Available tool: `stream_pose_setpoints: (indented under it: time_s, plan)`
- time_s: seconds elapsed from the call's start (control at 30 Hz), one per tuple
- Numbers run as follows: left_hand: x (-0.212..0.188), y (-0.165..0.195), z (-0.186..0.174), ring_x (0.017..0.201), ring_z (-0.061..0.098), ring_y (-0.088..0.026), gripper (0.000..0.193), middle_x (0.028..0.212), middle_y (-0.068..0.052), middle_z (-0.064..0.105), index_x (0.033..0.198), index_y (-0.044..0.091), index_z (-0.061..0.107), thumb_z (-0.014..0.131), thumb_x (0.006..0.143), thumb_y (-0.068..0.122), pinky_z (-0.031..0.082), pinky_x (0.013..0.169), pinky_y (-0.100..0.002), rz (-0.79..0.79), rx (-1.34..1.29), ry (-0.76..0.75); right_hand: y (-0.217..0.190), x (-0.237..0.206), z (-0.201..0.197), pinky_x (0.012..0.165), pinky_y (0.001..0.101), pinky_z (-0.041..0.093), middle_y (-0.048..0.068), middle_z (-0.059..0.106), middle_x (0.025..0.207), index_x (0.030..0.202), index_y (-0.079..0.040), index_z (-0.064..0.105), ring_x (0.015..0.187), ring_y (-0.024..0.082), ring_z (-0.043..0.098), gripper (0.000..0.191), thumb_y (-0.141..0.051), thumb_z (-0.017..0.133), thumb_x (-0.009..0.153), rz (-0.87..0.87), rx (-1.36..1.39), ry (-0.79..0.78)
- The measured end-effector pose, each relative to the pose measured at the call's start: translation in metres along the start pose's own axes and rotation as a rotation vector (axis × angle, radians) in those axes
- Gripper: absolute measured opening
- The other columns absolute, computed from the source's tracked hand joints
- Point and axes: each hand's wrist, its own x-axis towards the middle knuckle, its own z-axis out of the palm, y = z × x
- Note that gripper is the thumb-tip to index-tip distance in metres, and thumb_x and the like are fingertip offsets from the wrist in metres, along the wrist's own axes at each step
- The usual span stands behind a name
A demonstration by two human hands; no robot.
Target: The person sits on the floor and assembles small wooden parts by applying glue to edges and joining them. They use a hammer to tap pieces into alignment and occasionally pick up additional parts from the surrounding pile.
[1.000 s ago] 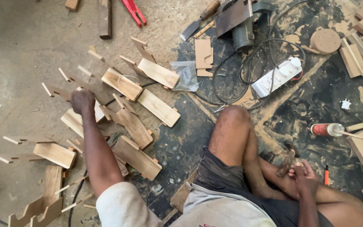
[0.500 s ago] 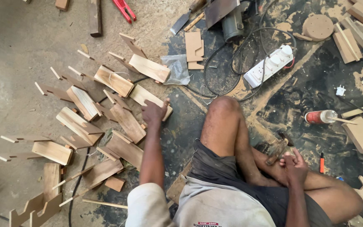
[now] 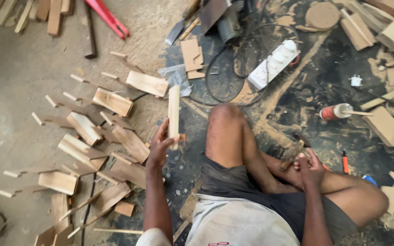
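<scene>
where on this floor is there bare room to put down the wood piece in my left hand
The left hand holds the wood piece. Bare floor lies at far left, between the red tool and the scattered wood blocks. Crowded: around those blocks, and by the power strip and its cables.

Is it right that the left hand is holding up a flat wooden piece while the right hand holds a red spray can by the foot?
Not quite. The left hand does hold the wooden piece, but the head view shows the right hand on a hammer. The red can lies untouched on the floor.
</scene>
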Motion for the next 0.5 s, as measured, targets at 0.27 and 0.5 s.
stream_pose_setpoints:
  time_s: [0.27, 0.5]
  plan:
    - [-0.044, 0.084, 0.078, 0.139, 0.053, -0.025, 0.097, 0.153, -0.018, 0.051, 0.159, -0.003, 0.038, 0.075, 0.074, 0.027, 0.043, 0.112, -0.037, 0.091, 0.024, -0.449, -0.086, -0.027, 0.069, 0.091, 0.0306, 0.058, 0.013, 0.065, 0.133, 0.166, -0.005, 0.019, 0.117, 0.023, 0.069, 0.096, -0.020, 0.077, 0.091, -0.139, 0.329, -0.292]
    - [-0.054, 0.085, 0.160, 0.135, 0.055, -0.027, 0.092, 0.148, -0.018, 0.056, 0.158, 0.001, 0.044, 0.077, 0.076, 0.027, 0.043, 0.112, -0.037, -0.048, 0.231, -0.838, -0.185, -0.055, 0.111, 0.108, 0.0461, 0.059, 0.015, 0.038, 0.161, 0.167, -0.023, -0.014, 0.138, 0.029, 0.057, 0.138, -0.021, 0.092, 0.079, -0.349, 0.633, -0.477]
